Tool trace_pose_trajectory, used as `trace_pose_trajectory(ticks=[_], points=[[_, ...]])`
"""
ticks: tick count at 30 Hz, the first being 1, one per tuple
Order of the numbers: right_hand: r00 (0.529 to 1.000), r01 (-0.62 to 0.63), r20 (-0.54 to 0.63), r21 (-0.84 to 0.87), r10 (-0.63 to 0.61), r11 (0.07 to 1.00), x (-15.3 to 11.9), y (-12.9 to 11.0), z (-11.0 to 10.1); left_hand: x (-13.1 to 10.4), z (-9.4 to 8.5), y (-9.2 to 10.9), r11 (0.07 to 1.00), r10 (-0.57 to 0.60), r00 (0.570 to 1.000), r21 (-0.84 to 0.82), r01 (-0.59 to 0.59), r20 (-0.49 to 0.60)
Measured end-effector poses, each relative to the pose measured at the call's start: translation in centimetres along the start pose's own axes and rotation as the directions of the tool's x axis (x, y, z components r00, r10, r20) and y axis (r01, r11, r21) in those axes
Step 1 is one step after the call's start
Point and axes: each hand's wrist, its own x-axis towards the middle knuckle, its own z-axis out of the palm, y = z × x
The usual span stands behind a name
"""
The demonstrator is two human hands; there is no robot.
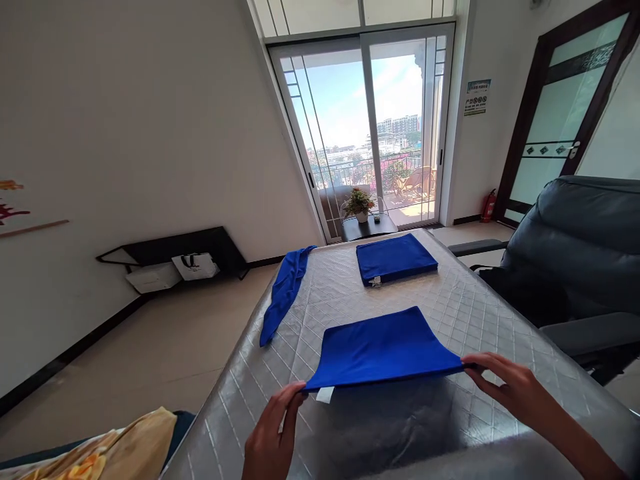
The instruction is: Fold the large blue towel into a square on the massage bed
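A folded blue cloth (380, 347) is stretched between my two hands, its near edge raised above the silver quilted table cover (225, 413) and its far part lying on it. My left hand (275, 427) pinches the near left corner, beside a white tag. The near right corner is pinched in my right hand (510, 387). Farther back lies a neat stack of folded blue cloth (397, 259) with a white tag at its front edge. Another blue cloth (286, 293), crumpled and long, lies along the table's left edge.
A dark padded chair (585, 247) stands at the right. Behind the table's far end is a small dark table (369, 228) with a potted plant (359, 203). A black rack (175, 257) holds bags at the left wall. Tan fabric (145, 443) shows at lower left.
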Motion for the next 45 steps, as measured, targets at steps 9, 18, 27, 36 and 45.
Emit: trace_pose_trajectory(ticks=[9,18,27,36,45], points=[[0.97,0.181,-0.126,-0.184,-0.206,0.966,10.0,-5.7,-9.2,9.4,-7.3,6.0,0.986,0.135,0.981,0.112,-0.12,-0.137],[0.987,-0.008,0.152,-0.239,0.046,0.971,19.9,-3.6,-9.4,19.1,-5.1,4.4,0.995,-0.031,0.989,-0.085,0.044,0.146],[0.997,-0.074,0.026,-0.174,0.079,0.982,21.9,-2.4,-7.9,19.3,-3.0,4.2,0.962,-0.097,0.993,-0.262,0.078,-0.06],[0.951,-0.155,0.269,-0.021,0.155,0.988,6.4,4.9,2.8,4.8,5.3,-2.0,0.677,-0.425,0.768,-0.394,0.621,0.479],[0.914,-0.268,0.301,-0.052,0.271,0.962,-0.4,6.4,5.5,-0.5,6.9,-2.1,0.689,-0.534,0.687,-0.218,0.692,0.493]])
